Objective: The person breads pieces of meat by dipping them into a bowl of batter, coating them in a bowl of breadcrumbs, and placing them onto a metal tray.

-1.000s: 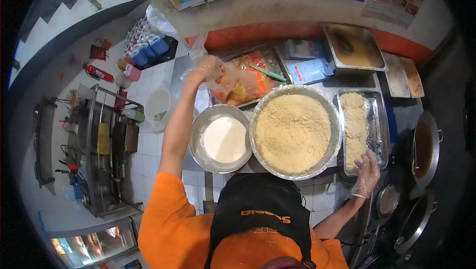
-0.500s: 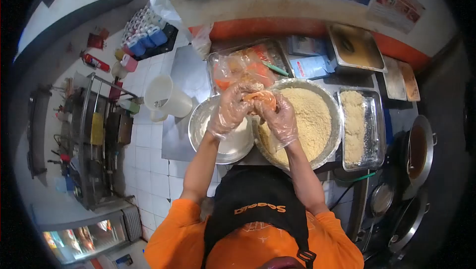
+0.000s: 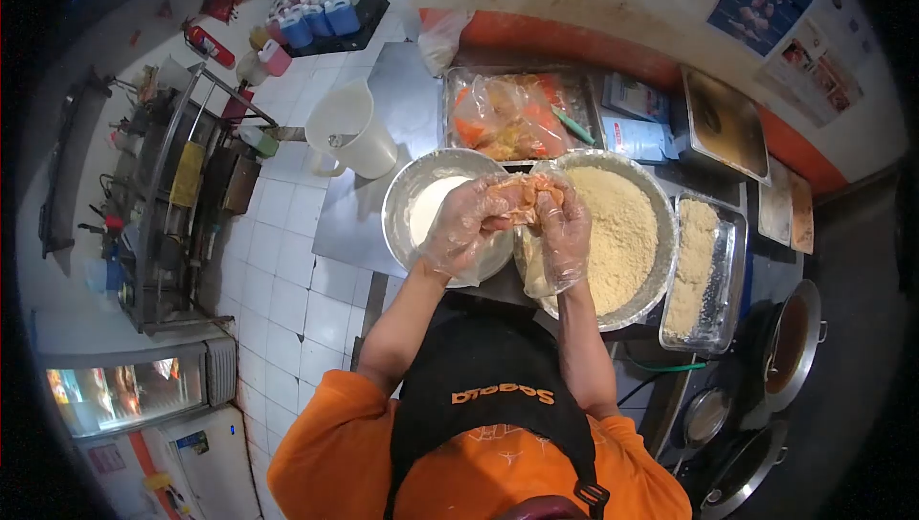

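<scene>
My left hand (image 3: 463, 225) and my right hand (image 3: 563, 231), both in clear plastic gloves, grip a piece of orange-coated raw meat (image 3: 522, 198) between them. The meat spans the gap from one hand's fingers to the other's. Below my left hand is a metal bowl (image 3: 391, 204) with white powder or batter in it; which of these I cannot tell. Under and beside my right hand stands a wide metal bowl (image 3: 667, 242) of pale yellow crumbs (image 3: 617, 233). Behind the hands, a metal tray (image 3: 455, 132) bears a plastic bag (image 3: 507, 108) with orange pieces.
A white plastic jug (image 3: 354, 127) stands left of the bowls. To the right lie a tray (image 3: 723, 281) with crumb-coated pieces, a deep steel pan (image 3: 723, 123) and a wok of brown liquid (image 3: 795, 343). A green-handled tool (image 3: 572, 124) rests by the bag.
The camera view has shifted and tilted. The meat, earlier bunched between my fingers, now looks more spread out between both hands. Both hands keep hold of it.
</scene>
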### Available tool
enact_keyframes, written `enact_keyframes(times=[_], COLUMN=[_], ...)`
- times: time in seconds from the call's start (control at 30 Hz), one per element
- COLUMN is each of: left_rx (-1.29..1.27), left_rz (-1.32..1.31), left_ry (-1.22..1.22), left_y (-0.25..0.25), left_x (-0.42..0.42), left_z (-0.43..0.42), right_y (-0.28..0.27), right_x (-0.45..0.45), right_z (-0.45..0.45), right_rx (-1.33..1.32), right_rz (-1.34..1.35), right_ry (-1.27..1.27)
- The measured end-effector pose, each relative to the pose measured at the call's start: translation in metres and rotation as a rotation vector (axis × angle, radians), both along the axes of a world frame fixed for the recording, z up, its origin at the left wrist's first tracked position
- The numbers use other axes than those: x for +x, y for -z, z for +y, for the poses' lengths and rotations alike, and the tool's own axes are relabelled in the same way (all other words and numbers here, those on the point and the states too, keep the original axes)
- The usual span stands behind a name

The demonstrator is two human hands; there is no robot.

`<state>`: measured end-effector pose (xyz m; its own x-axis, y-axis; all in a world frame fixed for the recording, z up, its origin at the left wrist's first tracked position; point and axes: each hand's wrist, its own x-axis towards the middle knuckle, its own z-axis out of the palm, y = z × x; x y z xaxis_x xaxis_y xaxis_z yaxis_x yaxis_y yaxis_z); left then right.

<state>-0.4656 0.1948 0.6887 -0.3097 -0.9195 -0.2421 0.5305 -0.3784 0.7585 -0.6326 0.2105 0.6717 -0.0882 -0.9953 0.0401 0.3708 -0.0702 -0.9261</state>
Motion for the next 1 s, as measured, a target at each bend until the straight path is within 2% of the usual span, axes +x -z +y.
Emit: enact_keyframes(times=[0.07, 0.23, 0.27, 0.33, 0.37, 0.43, 0.47, 0.57, 0.6, 0.67, 0.7, 0.73, 0.77, 0.8, 0.87, 0.9, 0.93, 1.0], left_rx=[0.008, -0.134, -0.133, -0.180, -0.179, -0.189, -0.188, -0.239, -0.238, -0.378, -0.376, -0.494, -0.609, -0.602, -0.757, -0.723, -0.721, -0.957], left_rz=[-0.020, -0.107, -0.106, -0.266, -0.269, -0.293, -0.293, -0.478, -0.482, -0.708, -0.711, -0.941, -1.170, -1.172, -1.265, -1.361, -1.366, -1.518], left_ry=[0.012, 0.128, 0.132, 0.123, 0.128, -0.026, -0.022, -0.065, -0.060, -0.006, -0.003, 0.059, 0.122, 0.122, 0.276, 0.368, 0.371, 0.452], left_y=[-0.007, 0.007, 0.008, 0.009, 0.008, 0.006, 0.005, -0.006, -0.010, -0.016, -0.015, -0.010, -0.004, 0.015, 0.081, 0.114, 0.131, 0.148], left_x=[0.000, 0.017, 0.020, 0.026, 0.026, 0.026, 0.027, 0.034, 0.037, 0.043, 0.046, 0.048, 0.051, 0.056, 0.068, 0.076, 0.078, 0.076], left_z=[0.002, -0.001, -0.001, 0.000, 0.001, 0.003, 0.003, -0.001, -0.003, -0.006, -0.009, -0.013, -0.016, -0.018, -0.027, -0.026, -0.017, 0.000], right_y=[-0.006, -0.013, -0.010, 0.003, 0.009, 0.004, 0.002, 0.015, 0.021, 0.032, 0.034, 0.037, 0.040, 0.044, 0.052, 0.045, 0.042, 0.037], right_x=[-0.007, -0.015, -0.017, -0.021, -0.023, -0.021, -0.021, -0.025, -0.026, -0.028, -0.030, -0.034, -0.039, -0.047, -0.064, -0.069, -0.078, -0.096], right_z=[0.001, 0.001, -0.001, -0.003, -0.004, -0.003, -0.002, -0.005, -0.004, 0.001, 0.004, 0.007, 0.009, 0.011, 0.012, 0.012, 0.013, 0.014], right_rx=[0.045, -0.037, -0.036, 0.044, -0.024, 0.011, 0.044, 0.109, 0.111, 0.107, 0.109, 0.134, 0.161, 0.165, 0.248, 0.197, 0.199, 0.278], right_rz=[0.068, 0.173, 0.173, 0.009, 0.076, 0.102, 0.131, 0.264, 0.259, 0.252, 0.249, 0.269, 0.290, 0.288, 0.351, 0.432, 0.427, 0.588], right_ry=[-0.040, -0.118, -0.114, -0.116, -0.143, -0.151, -0.165, -0.181, -0.177, -0.195, -0.194, -0.177, -0.162, -0.167, -0.013, 0.087, 0.086, 0.063])
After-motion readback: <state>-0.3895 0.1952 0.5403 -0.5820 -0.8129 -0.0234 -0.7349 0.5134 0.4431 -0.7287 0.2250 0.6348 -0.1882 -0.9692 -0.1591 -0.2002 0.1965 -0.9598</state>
